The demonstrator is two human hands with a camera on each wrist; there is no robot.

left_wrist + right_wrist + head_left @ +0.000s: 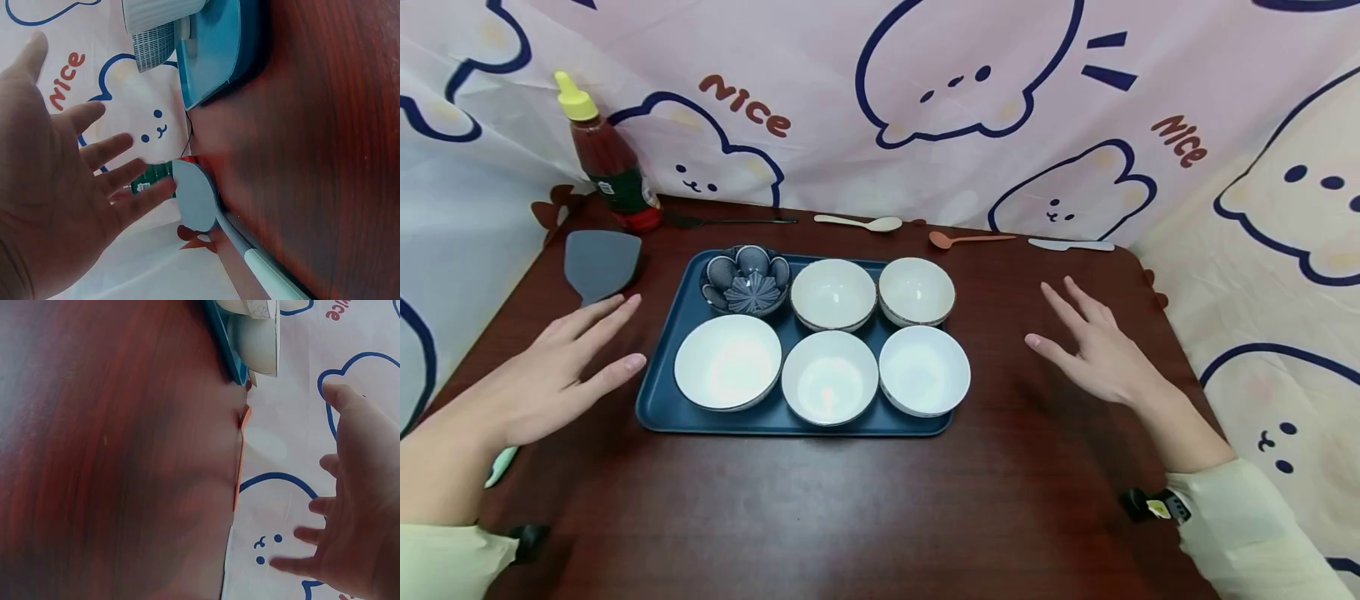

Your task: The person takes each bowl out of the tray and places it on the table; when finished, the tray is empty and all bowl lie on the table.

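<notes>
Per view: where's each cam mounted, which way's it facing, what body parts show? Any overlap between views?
Head: up high, looks forward and down at the tray of bowls; left hand and right hand show, open.
Left wrist: low, looks past the open left hand to the spatula and tray corner.
Right wrist: low, looks past the right hand to the orange spoon.
Shared: the tray is in all three.

**Both hands flat and spread, holding nothing**

The left hand (553,367) reaches forward from the lower left, palm down, its fingers (613,312) straight and slightly fanned, the thumb angled inward. The right hand (1093,350) mirrors it from the lower right, palm down, fingers (1063,304) spread and pointing forward and inward. Both forearms angle toward the middle; pale sleeves cover them below the wrists. Neither hand grips anything. The wrist views show both palms open, fingers apart.
</notes>
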